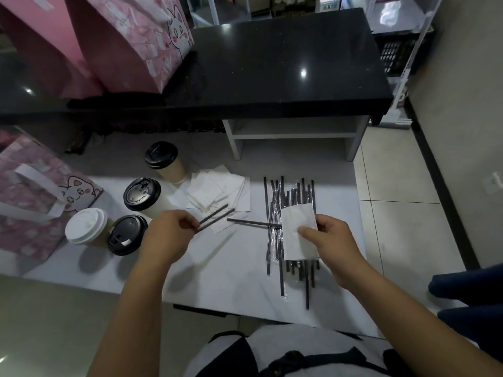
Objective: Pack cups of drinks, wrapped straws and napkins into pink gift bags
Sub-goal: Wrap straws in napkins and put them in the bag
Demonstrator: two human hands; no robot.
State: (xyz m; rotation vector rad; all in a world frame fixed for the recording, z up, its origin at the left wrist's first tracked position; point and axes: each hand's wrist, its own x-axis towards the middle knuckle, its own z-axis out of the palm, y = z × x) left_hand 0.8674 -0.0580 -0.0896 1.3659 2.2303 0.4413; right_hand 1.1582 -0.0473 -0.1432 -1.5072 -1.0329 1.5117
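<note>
Apron bib [272,355] nearest. Left hand [166,235] pinches two wrapped straws [217,219]; right hand [330,240] grips folded napkin [294,220] above straw pile [273,202], probably gathering one set for pink bag [32,186], left beside cups [141,194].

We look into a dim indoor scene lit from above and ahead. The black counter top [272,63] bears one sharp white glare spot right of its middle and a weaker one at its left end. The white table [231,281] is the brightest surface. On it the left hand [166,235] and the white-lidded cup [85,225] drop soft grey shadows towards us. The two wrapped straws [215,214] in that hand look slightly smeared. The napkin [298,232] in the right hand [330,240] is nearly washed out. The wide lens bows the counter's edge and tilts the floor tiles [394,186]. The pink gift bags [122,50] at upper left look soft.
</note>
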